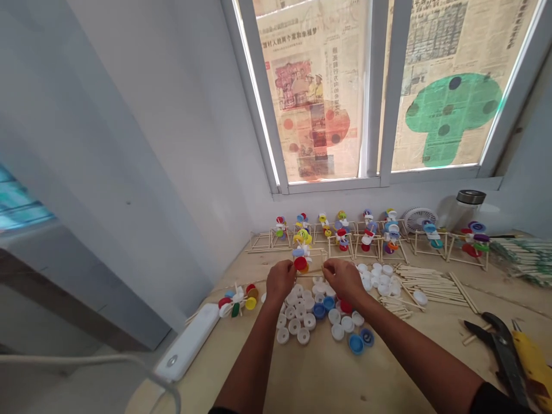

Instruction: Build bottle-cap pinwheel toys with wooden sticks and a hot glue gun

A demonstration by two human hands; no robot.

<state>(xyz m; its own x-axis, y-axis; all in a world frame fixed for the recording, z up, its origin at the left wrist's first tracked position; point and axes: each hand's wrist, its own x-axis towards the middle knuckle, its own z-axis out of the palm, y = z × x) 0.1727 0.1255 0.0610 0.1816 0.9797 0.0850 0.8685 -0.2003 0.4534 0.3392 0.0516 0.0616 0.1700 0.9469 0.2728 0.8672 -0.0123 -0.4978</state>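
My left hand (280,280) and my right hand (338,277) pinch a thin wooden stick (311,274) between them, at the front of a stick frame. That frame carries a small pinwheel of bottle caps (301,257) with red, blue and white parts. Just below my hands lies a loose heap of white plastic bottle caps (297,316), mixed with several blue and red ones. More white caps (377,277) sit beyond my right hand, beside a pile of flat wooden sticks (425,284). All of this rests on a light wooden tabletop (302,374).
Finished cap-and-stick models (340,236) stand in a row along the wall under a newspaper-covered window (379,92). A white power strip (187,342) lies at the left edge. Black-handled cutters (502,351) and a yellow tool (532,362) lie at the right.
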